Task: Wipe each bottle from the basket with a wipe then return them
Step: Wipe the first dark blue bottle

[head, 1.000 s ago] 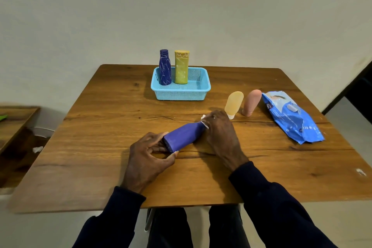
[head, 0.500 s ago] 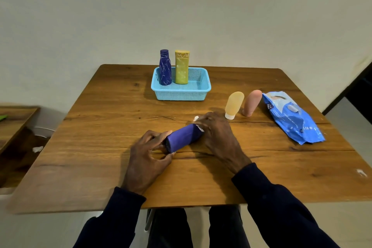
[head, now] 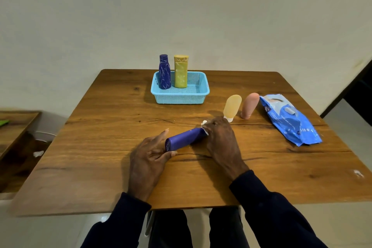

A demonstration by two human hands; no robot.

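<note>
Table: brown wood with rounded corners, dark knots and long cracks in the grain, and one small white mark near its right edge. It stands against a plain off-white wall.

Purple bottle: lies on its side at the near middle of the table, base toward the left, tilted away to the right.

Left hand: grips the base end of the purple bottle, thumb on the near side and fingers stretched along the far side.

Right hand: fingers curled over the bottle's far end, clamped on a white wipe (only a small bit shows past the knuckles).

Basket: light blue plastic mesh, at the far middle of the table. A dark blue bottle with pale swirls and a yellow bottle stand upright in its back left part, side by side.

Pale yellow tube and pink tube: both stand cap-down on the table to the right of the basket, near each other, leaning slightly. The yellow one is just beyond the right hand.

Pack of wipes: blue, crumpled, lying flat just right of the pink tube.

Room: a second wooden table at the left edge with something green on it, a white scrap on the dark floor beside it, pale floor at the right, and a dark opening at the far right. Dark sleeves cover both forearms.
</note>
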